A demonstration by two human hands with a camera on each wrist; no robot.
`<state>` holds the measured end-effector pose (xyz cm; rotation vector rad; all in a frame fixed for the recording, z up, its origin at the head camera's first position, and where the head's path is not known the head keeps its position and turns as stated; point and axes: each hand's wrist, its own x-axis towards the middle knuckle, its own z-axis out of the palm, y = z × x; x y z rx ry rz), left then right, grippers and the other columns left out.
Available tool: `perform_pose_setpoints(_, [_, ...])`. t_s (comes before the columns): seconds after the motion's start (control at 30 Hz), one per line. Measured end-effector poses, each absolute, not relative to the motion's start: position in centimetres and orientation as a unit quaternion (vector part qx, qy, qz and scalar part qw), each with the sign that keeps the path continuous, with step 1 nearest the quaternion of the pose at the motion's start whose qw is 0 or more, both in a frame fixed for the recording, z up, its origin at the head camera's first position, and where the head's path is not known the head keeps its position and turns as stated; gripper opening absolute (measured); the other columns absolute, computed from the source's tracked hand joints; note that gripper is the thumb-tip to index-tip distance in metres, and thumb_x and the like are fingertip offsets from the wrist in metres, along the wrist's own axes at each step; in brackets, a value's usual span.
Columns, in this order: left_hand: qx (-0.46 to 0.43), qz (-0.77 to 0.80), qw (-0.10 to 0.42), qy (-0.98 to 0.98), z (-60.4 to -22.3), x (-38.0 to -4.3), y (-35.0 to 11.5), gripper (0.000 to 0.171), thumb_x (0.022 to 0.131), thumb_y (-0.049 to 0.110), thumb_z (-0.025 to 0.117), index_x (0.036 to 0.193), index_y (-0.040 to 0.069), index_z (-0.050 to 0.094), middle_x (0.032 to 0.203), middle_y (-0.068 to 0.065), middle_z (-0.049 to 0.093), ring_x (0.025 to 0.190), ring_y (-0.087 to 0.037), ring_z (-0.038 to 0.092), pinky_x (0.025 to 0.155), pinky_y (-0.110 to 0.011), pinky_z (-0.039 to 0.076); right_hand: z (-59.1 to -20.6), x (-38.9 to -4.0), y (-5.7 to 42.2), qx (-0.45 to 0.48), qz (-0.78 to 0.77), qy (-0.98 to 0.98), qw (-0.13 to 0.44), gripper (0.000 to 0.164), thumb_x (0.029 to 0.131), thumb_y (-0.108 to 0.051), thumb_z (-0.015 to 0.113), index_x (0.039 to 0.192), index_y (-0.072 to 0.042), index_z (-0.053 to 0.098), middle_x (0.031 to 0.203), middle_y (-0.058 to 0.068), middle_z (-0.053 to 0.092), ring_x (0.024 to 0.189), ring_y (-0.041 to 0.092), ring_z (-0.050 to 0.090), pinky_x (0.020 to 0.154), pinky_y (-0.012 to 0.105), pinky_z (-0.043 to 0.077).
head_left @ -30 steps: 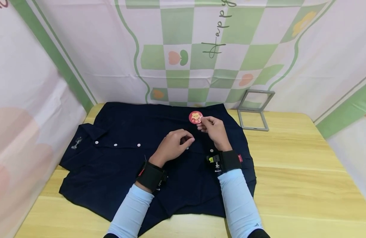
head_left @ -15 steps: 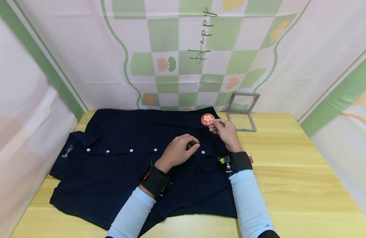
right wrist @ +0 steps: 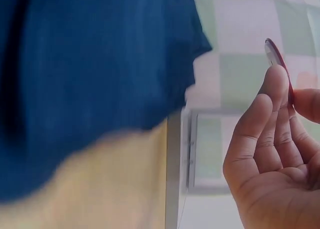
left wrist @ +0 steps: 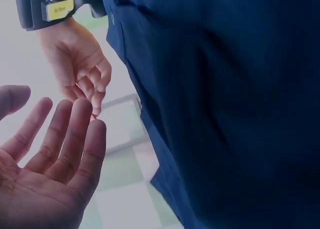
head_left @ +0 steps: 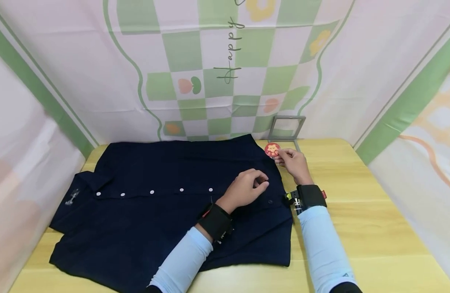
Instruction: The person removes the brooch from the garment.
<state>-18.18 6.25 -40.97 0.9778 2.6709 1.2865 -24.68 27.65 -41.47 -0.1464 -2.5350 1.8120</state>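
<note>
A round red badge [head_left: 271, 149] with a yellow star on its face is pinched between the thumb and fingers of my right hand [head_left: 295, 166]. The right wrist view shows the badge [right wrist: 274, 54] nearly edge-on, its pale back toward the fingers. My left hand [head_left: 247, 189] is over the lower part of a dark navy shirt [head_left: 166, 228], fingers loosely bent and holding nothing. The shirt lies spread on the table, collar to the left, with a row of white buttons. Behind the badge, a grey hinged frame [head_left: 289, 117] stands unfolded, its lower half partly hidden.
The wooden table [head_left: 371, 219] extends to the right of the shirt. A patterned cloth [head_left: 217, 53] with green and white checks hangs along its back edge, and more cloth hangs at both sides.
My right hand has carried the badge rightward, from over the shirt to in front of the grey frame. The left hand has also moved right along the shirt, and the head view has shifted.
</note>
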Motion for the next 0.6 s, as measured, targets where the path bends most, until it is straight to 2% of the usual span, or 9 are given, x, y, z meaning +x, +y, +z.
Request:
perform_pose_setpoints(0.27, [0.312, 0.407, 0.030, 0.858, -40.3, -18.9, 9.2, 0.021, 0.100, 0.026, 0.058, 0.113, 0.012, 0.069, 0.104, -0.001, 0.066, 0.088, -0.005, 0.063, 0.072, -0.011, 0.048, -41.8, -26.2, 30.3, -0.055, 0.562, -0.825, 0.023, 0.048, 0.103, -0.033, 0.051, 0.126, 0.008, 0.059, 0.075, -0.020, 0.064, 0.076, -0.002, 0.067, 0.076, 0.018, 0.057])
perform_pose_setpoints(0.6, [0.294, 0.405, 0.063, 0.863, -40.1, -19.6, 10.4, 0.024, 0.101, 0.026, 0.056, 0.115, 0.011, 0.068, 0.104, -0.001, 0.066, 0.086, -0.008, 0.062, 0.071, -0.014, 0.048, -41.3, -28.6, 32.9, -0.085, 0.510, -0.856, -0.002, 0.046, 0.104, -0.030, 0.047, 0.125, 0.009, 0.059, 0.073, -0.017, 0.064, 0.075, 0.001, 0.068, 0.071, 0.018, 0.056])
